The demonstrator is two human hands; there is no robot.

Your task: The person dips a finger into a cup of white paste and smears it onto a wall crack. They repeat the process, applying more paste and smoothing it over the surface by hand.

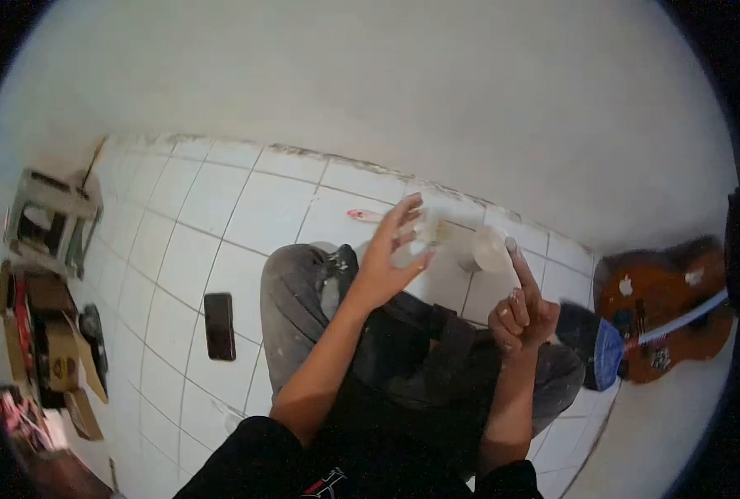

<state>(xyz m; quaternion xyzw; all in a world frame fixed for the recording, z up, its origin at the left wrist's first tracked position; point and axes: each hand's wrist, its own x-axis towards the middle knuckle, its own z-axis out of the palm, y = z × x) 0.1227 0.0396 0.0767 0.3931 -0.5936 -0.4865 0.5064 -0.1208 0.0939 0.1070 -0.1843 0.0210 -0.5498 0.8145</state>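
My left hand (392, 256) is raised over my crossed legs, fingers spread and nothing in its grasp. Just beyond its fingertips is a small clear thing with a yellowish patch (439, 232), smeared by blur. My right hand (525, 314) has its index finger stretched up, whitish at the tip, while the other fingers curl toward the palm. A pale, round, cup-like thing (490, 249) shows right beside that fingertip, blurred too. On the tiles behind my left hand lies a slim white and red object (363, 215), partly hidden by the hand.
White floor tiles (257, 208) run up to a plain wall (370, 91). A dark phone (219, 326) lies left of my knee. A brown guitar (665, 303) and a blue cloth item (608, 353) are at right. Cardboard boxes (64, 358) and a grey appliance (52, 220) stand far left.
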